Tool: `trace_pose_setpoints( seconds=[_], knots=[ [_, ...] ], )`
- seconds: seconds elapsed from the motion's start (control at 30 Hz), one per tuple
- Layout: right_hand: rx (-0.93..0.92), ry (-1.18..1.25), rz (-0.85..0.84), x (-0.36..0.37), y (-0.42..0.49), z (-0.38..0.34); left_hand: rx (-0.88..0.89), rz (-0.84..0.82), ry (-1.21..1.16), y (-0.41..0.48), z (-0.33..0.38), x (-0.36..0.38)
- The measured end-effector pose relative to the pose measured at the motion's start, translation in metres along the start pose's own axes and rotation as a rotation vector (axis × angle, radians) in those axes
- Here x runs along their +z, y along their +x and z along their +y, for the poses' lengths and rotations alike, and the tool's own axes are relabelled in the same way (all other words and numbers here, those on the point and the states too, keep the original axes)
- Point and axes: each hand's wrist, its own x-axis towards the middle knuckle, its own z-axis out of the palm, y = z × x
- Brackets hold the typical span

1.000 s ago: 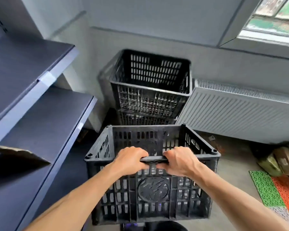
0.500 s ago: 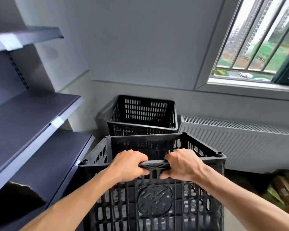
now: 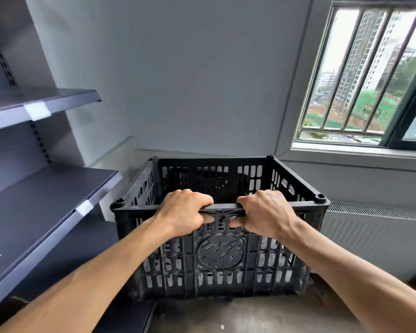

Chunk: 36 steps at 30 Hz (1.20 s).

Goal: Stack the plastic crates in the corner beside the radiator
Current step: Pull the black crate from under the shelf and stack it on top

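A black slotted plastic crate (image 3: 221, 258) is held up in the air in front of the room corner. My left hand (image 3: 183, 212) and my right hand (image 3: 267, 213) both grip the near rim of the crate, close together at its middle. The crate hides the stack of crates in the corner behind it; only dark shapes show through its far slots. The white radiator (image 3: 375, 227) runs along the wall to the right of the crate, under the window.
Dark grey metal shelves (image 3: 46, 195) stand close on the left, their edges reaching toward the crate. A barred window (image 3: 370, 75) and its sill sit above the radiator. Bare concrete floor (image 3: 250, 313) shows below the crate.
The crate has risen and moved forward toward the corner, now covering the stacked crates that were visible before. The view has tilted up. Both hands keep their grip.
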Motion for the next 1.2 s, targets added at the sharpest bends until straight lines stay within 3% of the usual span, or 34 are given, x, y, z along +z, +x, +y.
trace_pose_setpoints(
  seconds=[0.63, 1.2],
  knots=[
    [-0.026, 0.002, 0.183, 0.061, 0.125, 0.083, 0.054, 0.207, 0.244, 0.131, -0.045, 0.023],
    [0.140, -0.041, 0.107, 0.134, 0.264, 0.059, 0.247, 0.228, 0.152, 0.240, -0.207, 0.081]
  ],
)
